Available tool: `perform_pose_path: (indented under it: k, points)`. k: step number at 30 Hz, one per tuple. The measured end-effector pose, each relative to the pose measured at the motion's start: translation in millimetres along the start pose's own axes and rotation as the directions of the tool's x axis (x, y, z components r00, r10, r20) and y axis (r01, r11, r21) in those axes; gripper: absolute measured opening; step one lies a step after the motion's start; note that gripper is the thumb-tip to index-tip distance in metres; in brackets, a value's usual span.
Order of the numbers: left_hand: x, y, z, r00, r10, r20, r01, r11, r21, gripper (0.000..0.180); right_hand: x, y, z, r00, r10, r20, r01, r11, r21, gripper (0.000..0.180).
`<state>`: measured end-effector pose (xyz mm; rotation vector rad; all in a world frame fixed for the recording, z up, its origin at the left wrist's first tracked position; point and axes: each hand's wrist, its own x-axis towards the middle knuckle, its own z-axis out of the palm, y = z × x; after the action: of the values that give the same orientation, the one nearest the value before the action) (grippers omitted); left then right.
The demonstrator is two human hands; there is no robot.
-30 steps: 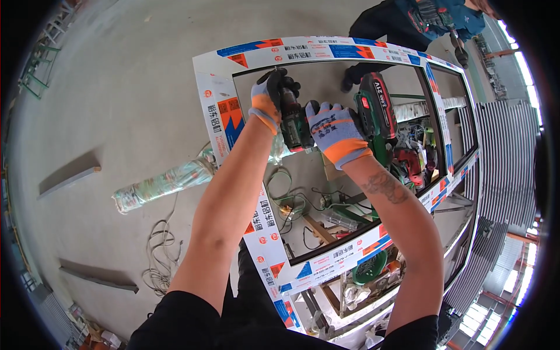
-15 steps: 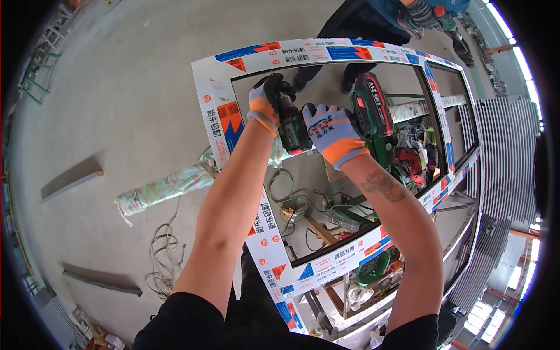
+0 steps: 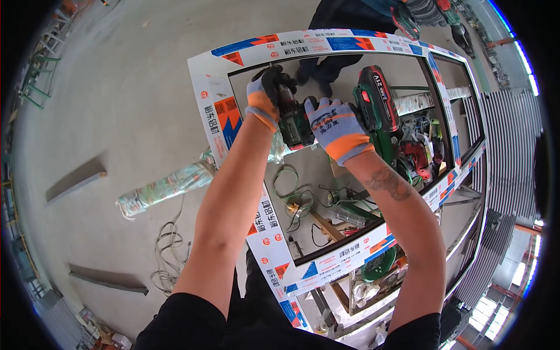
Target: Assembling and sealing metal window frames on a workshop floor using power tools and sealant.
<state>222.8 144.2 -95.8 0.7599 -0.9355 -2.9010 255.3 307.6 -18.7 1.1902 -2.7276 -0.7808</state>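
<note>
A dark green and black cordless drill (image 3: 296,129) lies on its side over the frame's opening, its red-and-black battery (image 3: 382,96) toward the right. My right hand (image 3: 337,123), in a grey glove with an orange cuff, is wrapped round the drill's handle. Closed about the drill's front end is my left hand (image 3: 266,93), in a matching glove with dark fingers. That front end points at the far left inner corner of a window frame (image 3: 211,93), which is covered in white, blue and red printed film. My left fingers hide the drill's tip.
Wrapped bars (image 3: 169,189) support the frame from beneath. Tools, including a red power tool (image 3: 415,156), and cables (image 3: 291,192) show through the opening. Another person's dark-clothed legs (image 3: 332,64) stand beyond the far edge, with another drill (image 3: 405,22) nearby. Stacked metal profiles (image 3: 513,151) are at right.
The view has shifted slightly. Both hands keep their hold on the drill, with little movement against the frame. The other person's legs have moved a little.
</note>
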Motion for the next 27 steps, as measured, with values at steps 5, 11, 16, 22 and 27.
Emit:
perform_pose_path:
  k: [5,11,16,22,27]
  points:
    - [1,-2,2,1.000,-0.014,-0.028,0.014,1.000,-0.014,0.023,-3,0,-1,1.000,0.005,-0.025,-0.005,1.000,0.007,0.041]
    - [-1,0,8,0.996,-0.059,-0.071,0.058,0.998,-0.011,0.014,-4,2,6,0.999,0.002,-0.037,-0.003,0.999,-0.033,0.042]
    - [2,-1,4,0.996,-0.064,-0.056,0.065,0.998,0.001,0.017,-2,1,4,1.000,-0.005,-0.013,0.004,1.000,-0.026,0.040]
    - [-22,-17,2,0.993,0.056,-0.106,-0.049,0.996,0.072,0.031,-1,3,6,1.000,0.006,-0.019,-0.006,1.000,0.001,0.034]
    - [-41,-66,-30,0.980,0.089,-0.175,0.009,0.872,0.490,0.043,2,3,12,0.999,0.017,-0.052,-0.015,0.999,0.031,0.029]
